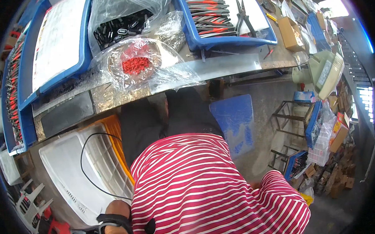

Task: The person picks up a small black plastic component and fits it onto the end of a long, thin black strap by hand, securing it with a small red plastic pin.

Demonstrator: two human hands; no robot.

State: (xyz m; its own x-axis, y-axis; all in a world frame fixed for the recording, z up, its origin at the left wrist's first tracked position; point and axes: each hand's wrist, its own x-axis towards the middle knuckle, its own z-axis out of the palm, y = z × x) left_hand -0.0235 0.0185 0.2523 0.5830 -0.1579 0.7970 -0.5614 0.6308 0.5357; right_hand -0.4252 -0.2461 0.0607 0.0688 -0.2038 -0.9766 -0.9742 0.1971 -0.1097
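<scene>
Head view: blue trays [230, 41] beyond left hand [118, 208]

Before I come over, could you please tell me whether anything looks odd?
Mildly: one pair of pliers lies singly on the white sheet, while other pliers lie stacked beside it. A black cable also loops loosely in front of the white crate.

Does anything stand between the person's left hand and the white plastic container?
A black cable arcs across the white plastic container, its lower stretch passing just above the left hand in this view; actual depth is unclear.
</scene>
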